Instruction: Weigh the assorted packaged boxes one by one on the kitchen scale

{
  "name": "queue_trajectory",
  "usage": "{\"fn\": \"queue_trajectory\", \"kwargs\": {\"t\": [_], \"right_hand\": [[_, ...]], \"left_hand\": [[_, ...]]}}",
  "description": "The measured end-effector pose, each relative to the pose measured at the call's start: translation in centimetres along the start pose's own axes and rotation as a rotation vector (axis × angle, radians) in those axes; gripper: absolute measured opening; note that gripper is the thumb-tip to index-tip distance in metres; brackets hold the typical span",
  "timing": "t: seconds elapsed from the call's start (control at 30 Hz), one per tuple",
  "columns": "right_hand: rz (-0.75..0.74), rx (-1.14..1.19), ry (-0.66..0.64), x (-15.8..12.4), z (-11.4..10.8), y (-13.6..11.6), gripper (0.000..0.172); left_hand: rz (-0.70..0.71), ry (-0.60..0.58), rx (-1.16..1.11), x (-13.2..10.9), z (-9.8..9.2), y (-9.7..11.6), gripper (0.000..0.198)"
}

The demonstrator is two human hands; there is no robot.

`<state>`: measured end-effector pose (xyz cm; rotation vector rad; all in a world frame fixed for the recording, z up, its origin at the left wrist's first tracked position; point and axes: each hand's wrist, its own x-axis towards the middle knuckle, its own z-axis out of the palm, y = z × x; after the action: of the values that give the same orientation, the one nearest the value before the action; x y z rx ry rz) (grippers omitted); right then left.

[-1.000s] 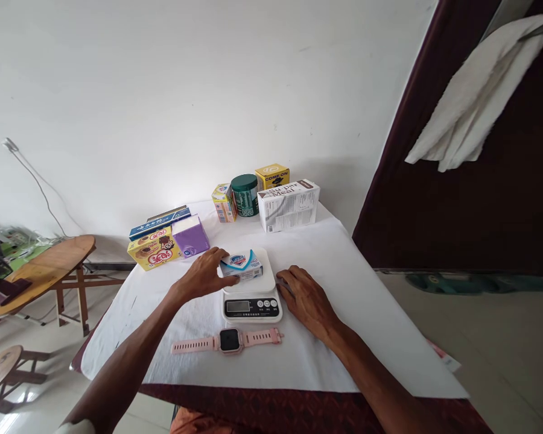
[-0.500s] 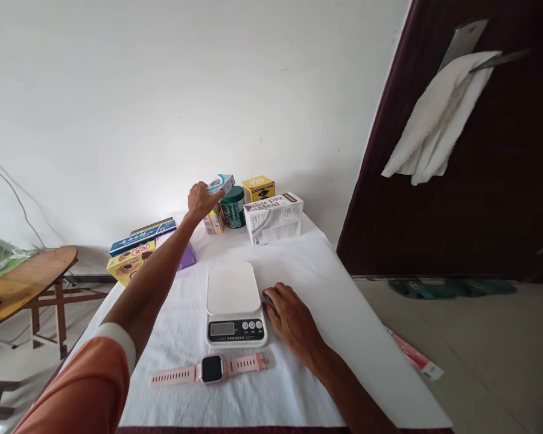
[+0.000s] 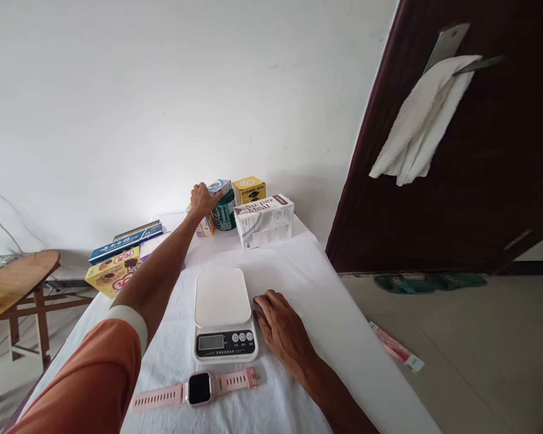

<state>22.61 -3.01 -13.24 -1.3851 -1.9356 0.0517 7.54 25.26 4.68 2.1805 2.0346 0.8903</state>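
At the back of the table my left hand (image 3: 203,199) is closed on a small white and light-blue box (image 3: 220,185), thumb along its near side. That box is just behind and above a dark green canister (image 3: 225,212); whether it rests on anything is hidden. Below the hand stands a small colourful box (image 3: 205,226). My right hand (image 3: 280,325) lies on the cloth with fingers loosely bent, its fingertips at the right edge of a white kitchen scale (image 3: 222,298). Nothing lies on the scale's plate. In front of the scale is a pink-strapped smartwatch (image 3: 200,388).
A white "Super Meal" box (image 3: 266,224) and a yellow box (image 3: 250,189) stand at the back right. Blue box (image 3: 127,242), yellow snack box (image 3: 113,271) and a purple box (image 3: 156,244) lie left, partly behind my forearm. A brown door (image 3: 434,229) is to the right.
My left hand has lowered the white and light-blue box a little toward the back of the table. My right hand stays beside the scale. The view has shifted slightly right.
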Motion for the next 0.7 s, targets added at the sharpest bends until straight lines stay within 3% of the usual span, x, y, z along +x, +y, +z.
{"fn": "queue_trajectory", "kwargs": {"t": [0.1, 0.17, 0.33, 0.4, 0.53, 0.6, 0.7], "right_hand": [[-0.013, 0.004, 0.007, 0.0, 0.0, 0.1, 0.02], [-0.02, 0.01, 0.007, -0.1, 0.0, 0.2, 0.018], [-0.057, 0.026, 0.018, -0.3, 0.3, 0.5, 0.017], [-0.068, 0.038, 0.009, -0.3, 0.4, 0.7, 0.018], [-0.073, 0.032, -0.018, -0.2, 0.6, 1.0, 0.017], [-0.078, 0.023, -0.022, -0.2, 0.7, 1.1, 0.017], [-0.086, 0.016, -0.013, -0.1, 0.9, 1.2, 0.018]], "left_hand": [[0.041, 0.01, -0.004, -1.4, -0.9, -0.3, 0.072], [0.127, 0.033, -0.025, -3.5, -1.7, -0.9, 0.072], [0.49, 0.023, -0.071, -12.7, -3.7, -4.2, 0.057], [0.545, 0.022, -0.054, -16.1, -4.7, -6.4, 0.056], [0.444, 0.064, 0.054, -19.4, -7.1, -11.6, 0.058], [0.348, 0.07, 0.15, -19.3, -8.2, -14.1, 0.06], [0.23, -0.011, 0.282, -18.3, -9.1, -16.8, 0.064]]}}
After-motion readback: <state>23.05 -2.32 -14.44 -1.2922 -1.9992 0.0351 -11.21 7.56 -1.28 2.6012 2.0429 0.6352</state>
